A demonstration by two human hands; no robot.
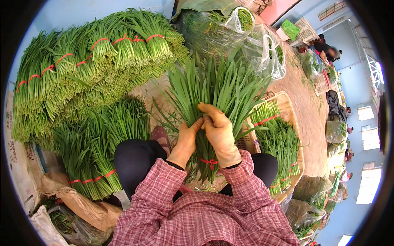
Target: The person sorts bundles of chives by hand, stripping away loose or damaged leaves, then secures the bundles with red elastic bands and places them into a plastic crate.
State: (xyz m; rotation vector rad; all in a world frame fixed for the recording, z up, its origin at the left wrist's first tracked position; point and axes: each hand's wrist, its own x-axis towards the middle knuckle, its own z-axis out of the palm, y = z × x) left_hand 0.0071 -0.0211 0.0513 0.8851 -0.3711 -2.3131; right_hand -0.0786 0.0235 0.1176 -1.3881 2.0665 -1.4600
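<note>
One bunch (217,88), I note: long axis near to far, leaves far, between left hand (184,142) and right hand (219,133), both grasping it.

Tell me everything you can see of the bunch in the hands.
The bunch is of long, flat green leaves, fresh-looking, fanned wide at the far end and narrowing toward the left hand and right hand, which both grip it. A red tie shows below the hands, between the knees, seemingly round its near end. The hands hide part of its middle.
</note>
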